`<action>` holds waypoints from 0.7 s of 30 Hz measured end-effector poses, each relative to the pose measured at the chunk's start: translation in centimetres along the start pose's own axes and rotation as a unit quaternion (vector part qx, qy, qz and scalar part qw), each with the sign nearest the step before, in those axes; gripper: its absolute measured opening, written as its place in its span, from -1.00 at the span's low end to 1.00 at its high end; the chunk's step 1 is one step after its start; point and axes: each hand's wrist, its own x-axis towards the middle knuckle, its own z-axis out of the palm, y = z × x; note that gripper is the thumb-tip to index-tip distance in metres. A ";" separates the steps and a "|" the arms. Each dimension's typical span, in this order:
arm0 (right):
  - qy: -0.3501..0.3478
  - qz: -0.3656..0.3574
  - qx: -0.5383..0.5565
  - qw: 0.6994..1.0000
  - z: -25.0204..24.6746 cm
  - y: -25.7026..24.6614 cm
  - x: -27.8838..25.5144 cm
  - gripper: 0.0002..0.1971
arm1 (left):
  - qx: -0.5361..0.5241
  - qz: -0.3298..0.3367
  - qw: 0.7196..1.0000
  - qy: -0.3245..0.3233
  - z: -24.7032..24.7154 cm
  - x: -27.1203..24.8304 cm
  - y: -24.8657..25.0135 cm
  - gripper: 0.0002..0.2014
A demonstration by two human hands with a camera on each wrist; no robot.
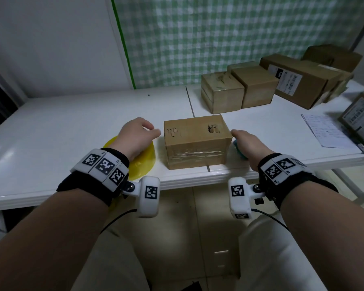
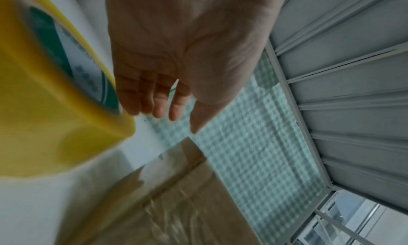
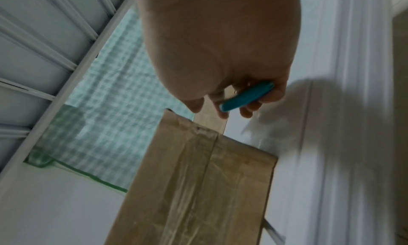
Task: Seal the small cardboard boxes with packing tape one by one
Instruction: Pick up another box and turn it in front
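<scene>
Both forearms are reaching forward; the left hand [image 1: 135, 134] is hanging loosely open, the right hand [image 1: 248, 143] is curling its fingers.

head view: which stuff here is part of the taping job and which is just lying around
Part of the job:
- cardboard box in front, between the hands, tape on its near side
- yellow tape roll under the left hand
- small teal tool held in the right hand
- cardboard boxes at the back

Lying about:
- printed sheet
- green checked cloth

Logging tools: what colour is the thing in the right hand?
Teal object; clearest in the right wrist view.
</scene>
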 end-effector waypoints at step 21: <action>0.160 -0.175 0.020 0.971 0.3 -3.9 -1.6 -0.80 | -0.124 0.013 0.992 0.009 -4.7 -0.2 -1.0 -0.38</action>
